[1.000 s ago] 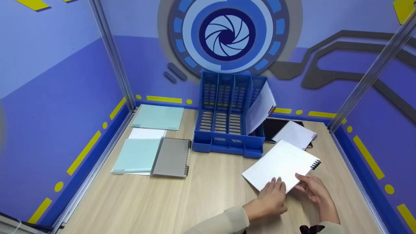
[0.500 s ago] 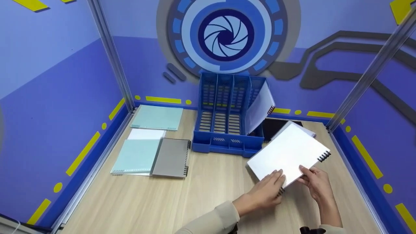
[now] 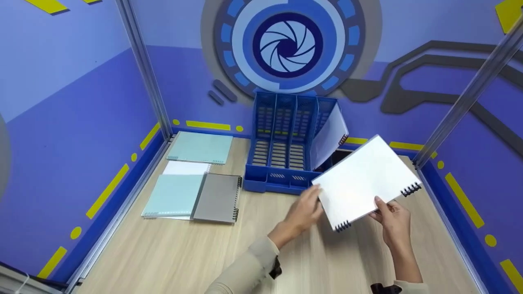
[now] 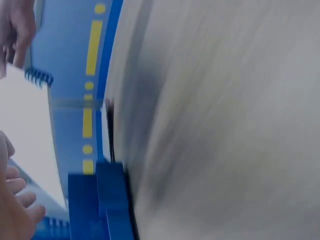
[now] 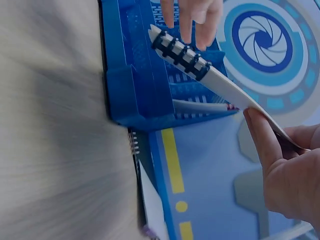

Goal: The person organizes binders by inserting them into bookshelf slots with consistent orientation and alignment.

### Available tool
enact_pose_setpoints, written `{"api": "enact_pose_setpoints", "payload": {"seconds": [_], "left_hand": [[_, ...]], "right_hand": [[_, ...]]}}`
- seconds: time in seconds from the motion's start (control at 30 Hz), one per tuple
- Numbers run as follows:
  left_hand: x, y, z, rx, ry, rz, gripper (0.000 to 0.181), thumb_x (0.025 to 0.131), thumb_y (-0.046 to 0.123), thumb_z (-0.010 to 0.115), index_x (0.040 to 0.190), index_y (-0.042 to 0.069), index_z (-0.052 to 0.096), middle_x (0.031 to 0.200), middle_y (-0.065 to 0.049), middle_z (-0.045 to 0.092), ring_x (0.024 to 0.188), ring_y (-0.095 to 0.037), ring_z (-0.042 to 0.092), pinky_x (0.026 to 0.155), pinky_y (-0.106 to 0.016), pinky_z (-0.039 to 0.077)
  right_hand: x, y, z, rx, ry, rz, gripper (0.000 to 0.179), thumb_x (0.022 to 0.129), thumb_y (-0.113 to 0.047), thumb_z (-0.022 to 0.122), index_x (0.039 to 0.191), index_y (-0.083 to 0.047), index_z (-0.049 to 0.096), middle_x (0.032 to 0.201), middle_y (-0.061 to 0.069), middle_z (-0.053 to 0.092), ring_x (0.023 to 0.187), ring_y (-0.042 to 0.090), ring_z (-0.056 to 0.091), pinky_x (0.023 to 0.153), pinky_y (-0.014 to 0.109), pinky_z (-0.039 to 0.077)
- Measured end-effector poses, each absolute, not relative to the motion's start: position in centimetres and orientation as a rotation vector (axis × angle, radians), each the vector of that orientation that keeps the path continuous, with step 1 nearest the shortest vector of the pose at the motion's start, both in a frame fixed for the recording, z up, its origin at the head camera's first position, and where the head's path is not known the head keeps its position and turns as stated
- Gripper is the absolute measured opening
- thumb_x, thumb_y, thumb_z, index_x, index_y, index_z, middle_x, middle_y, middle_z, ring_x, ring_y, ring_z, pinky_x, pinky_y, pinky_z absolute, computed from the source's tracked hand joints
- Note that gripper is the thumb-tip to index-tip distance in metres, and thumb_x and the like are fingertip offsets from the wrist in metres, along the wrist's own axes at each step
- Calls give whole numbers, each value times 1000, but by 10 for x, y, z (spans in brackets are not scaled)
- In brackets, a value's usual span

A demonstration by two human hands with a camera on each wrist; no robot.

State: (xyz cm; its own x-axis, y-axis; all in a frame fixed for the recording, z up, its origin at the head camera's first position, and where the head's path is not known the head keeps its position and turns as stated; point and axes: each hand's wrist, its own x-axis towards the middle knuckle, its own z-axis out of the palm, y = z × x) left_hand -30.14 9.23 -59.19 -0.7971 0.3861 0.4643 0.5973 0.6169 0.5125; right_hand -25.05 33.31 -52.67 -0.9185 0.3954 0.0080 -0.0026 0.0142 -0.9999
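Note:
A white notebook [image 3: 365,183] with black coil binding is held up off the table, tilted. My right hand [image 3: 395,222] pinches its near edge, thumb on the white face and fingers behind, as the right wrist view of that hand [image 5: 295,175] also shows. My left hand [image 3: 302,209] is at the notebook's left corner, fingers loosely extended. In the right wrist view the left hand's fingers [image 5: 197,22] hang close past the coil end. Behind the notebook stands a blue file rack [image 3: 282,179], with a white coil-bound notebook [image 3: 329,136] leaning in its rightmost slot.
On the left of the table lie mint notebooks [image 3: 200,147], a grey notebook [image 3: 216,198] and a white one [image 3: 186,167]. A dark notebook [image 3: 340,156] right of the rack is mostly hidden. Metal posts [image 3: 141,61] and patterned walls bound the table.
The white notebook has been raised and moved toward the rack and right, turning as it goes. My left hand has slid from its near edge to its left corner. The right hand keeps its pinch.

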Motion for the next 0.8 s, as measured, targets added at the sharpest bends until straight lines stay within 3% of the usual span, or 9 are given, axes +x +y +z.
{"api": "enact_pose_setpoints", "payload": {"seconds": [0.23, 0.4, 0.57, 0.67, 0.8], "left_hand": [[-342, 39, -598, -408, -2549, -1144, 47, 95, 7, 58, 142, 2, 55, 151, -13, 49, 141, -30, 45, 116, -40, 35], [-364, -4, -602, -127, -2563, -1080, 50, 95, 6, 61, 144, 3, 52, 155, -15, 43, 144, -34, 37, 116, -44, 35], [-377, -35, -610, 39, -2551, -1058, 54, 95, -4, 61, 147, -2, 46, 157, -23, 35, 146, -38, 32, 118, -47, 31], [-381, -47, -616, 93, -2540, -1151, 54, 97, -8, 54, 149, -7, 40, 154, -28, 36, 144, -40, 36, 117, -47, 32], [-385, -58, -621, 155, -2555, -1239, 48, 100, -6, 50, 147, -14, 39, 140, -32, 51, 131, -41, 52, 109, -47, 43]], "right_hand": [[-256, 320, -524, -380, -1973, 1944, 38, 101, -13, 62, 127, 15, 59, 100, -1, 66, 82, 9, 71, 78, 25, 58], [-259, 311, -521, -358, -1962, 1931, 38, 102, -13, 61, 126, 15, 59, 102, 1, 66, 84, 9, 71, 79, 25, 58], [-261, 307, -520, -309, -1926, 1930, 35, 102, -12, 61, 124, 15, 61, 97, 1, 68, 83, 10, 71, 77, 25, 58], [-263, 304, -520, -294, -1915, 1928, 34, 102, -12, 61, 121, 16, 62, 97, 2, 68, 83, 11, 71, 77, 25, 58], [-266, 301, -521, -273, -1926, 1903, 35, 102, -12, 61, 122, 16, 61, 102, 4, 68, 85, 10, 71, 78, 26, 58]]}}
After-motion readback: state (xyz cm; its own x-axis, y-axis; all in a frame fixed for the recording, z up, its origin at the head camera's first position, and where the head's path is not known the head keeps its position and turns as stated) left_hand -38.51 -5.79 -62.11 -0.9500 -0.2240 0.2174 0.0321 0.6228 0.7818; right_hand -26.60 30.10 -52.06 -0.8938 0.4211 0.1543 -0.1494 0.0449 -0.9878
